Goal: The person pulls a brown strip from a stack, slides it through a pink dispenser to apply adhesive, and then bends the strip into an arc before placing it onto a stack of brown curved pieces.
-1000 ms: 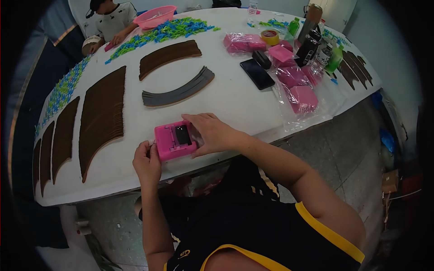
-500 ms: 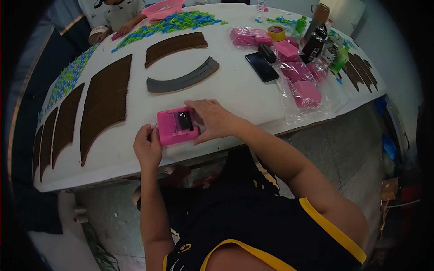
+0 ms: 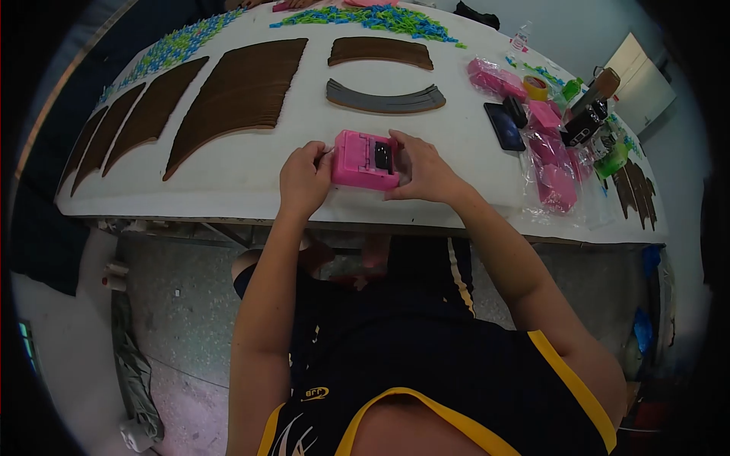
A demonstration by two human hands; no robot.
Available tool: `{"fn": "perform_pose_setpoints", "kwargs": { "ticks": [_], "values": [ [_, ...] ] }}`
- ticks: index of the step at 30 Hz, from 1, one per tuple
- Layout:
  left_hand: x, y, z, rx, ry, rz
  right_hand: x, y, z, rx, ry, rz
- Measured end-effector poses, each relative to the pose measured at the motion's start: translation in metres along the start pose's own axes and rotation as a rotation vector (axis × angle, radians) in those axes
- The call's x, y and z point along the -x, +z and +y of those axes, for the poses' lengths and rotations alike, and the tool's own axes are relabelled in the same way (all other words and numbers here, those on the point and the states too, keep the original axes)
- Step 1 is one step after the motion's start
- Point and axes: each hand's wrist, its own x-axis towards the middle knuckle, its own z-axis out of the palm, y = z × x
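A boxy pink plastic device (image 3: 356,169) with a dark glossy piece set in its top is near the front edge of the white table. Around its right side curves my right hand (image 3: 427,169), thumb and fingers gripping opposite edges. My left hand (image 3: 306,181) is closed at the device's left side, thumb and forefinger pinched together. What those fingertips hold, if anything, is too small to make out. Beyond the device lies a curved row of grey strips (image 3: 384,100), with a row of brown strips (image 3: 379,52) behind it.
Fanned brown pieces (image 3: 236,99) cover the left of the white table (image 3: 258,178). Blue and green clips (image 3: 372,21) are heaped at the back. To the right are a phone (image 3: 503,126), bagged pink items (image 3: 557,182), yellow tape (image 3: 536,87) and bottles (image 3: 585,123).
The view has swung left and downward, so the table's contents sit further right and higher. The person across the table is mostly out of view. Both hands stay at the pink device.
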Motion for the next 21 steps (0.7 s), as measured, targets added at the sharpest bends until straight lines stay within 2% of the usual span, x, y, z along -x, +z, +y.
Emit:
{"fn": "perform_pose_setpoints", "kwargs": {
  "ticks": [8, 10, 21],
  "values": [
    [0.000, -0.002, -0.002, 0.009, -0.027, -0.005, 0.002, -0.002, -0.003, -0.012, 0.006, 0.003],
    [0.000, 0.001, -0.007, 0.184, -0.110, 0.022, 0.003, -0.002, -0.003, -0.029, 0.013, 0.006],
    [0.004, 0.002, -0.009, 0.116, -0.079, 0.014, 0.006, -0.002, -0.001, -0.047, -0.021, 0.036]
  ]
}}
